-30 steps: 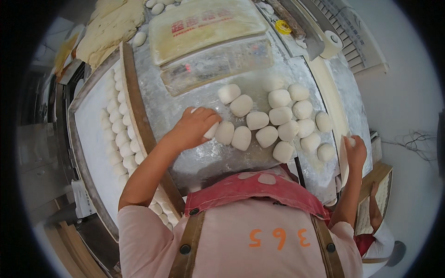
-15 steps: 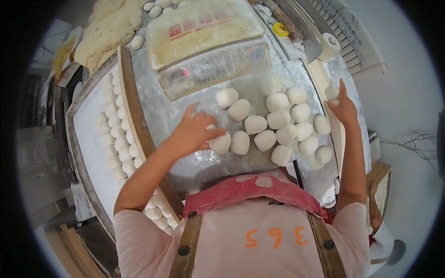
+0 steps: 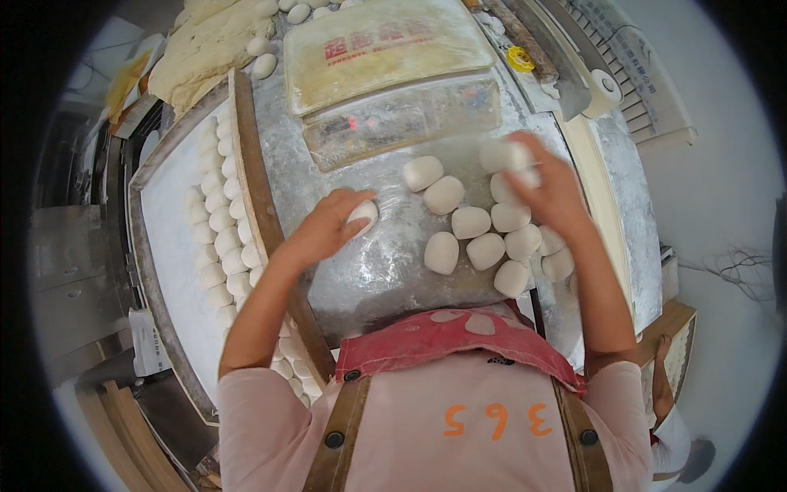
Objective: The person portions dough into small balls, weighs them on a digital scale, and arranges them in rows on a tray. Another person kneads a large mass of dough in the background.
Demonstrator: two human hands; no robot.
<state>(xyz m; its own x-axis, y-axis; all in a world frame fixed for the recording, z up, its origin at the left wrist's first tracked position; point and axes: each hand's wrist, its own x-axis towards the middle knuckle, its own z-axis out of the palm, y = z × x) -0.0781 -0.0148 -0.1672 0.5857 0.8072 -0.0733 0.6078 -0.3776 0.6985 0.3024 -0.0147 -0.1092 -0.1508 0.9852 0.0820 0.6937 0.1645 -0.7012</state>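
My left hand (image 3: 332, 223) is closed around a smooth white dough ball (image 3: 363, 215), its fingers and thumb curled over it on the floured metal tabletop (image 3: 369, 283). To the right, my right hand (image 3: 551, 187), smeared by motion, curls around a white dough ball (image 3: 521, 156) at the back of a loose cluster. Several dough pieces stand between the hands and toward me, among them one piece (image 3: 442, 252) at the near left of the cluster. My right hand and forearm hide some of the pieces on the right.
A wooden-edged tray (image 3: 246, 156) on the left holds rows of dough balls. A translucent plastic box (image 3: 393, 49) stands behind the cluster. At the back left lies a large dough mass (image 3: 215, 45). A rolling pin (image 3: 520, 41) rests at the back right. Another person's arm (image 3: 661, 381) shows at lower right.
My right hand has swung left from the table's right side to the cluster; the dough it was touching there is gone. My left hand has drawn a dough ball left from the cluster.
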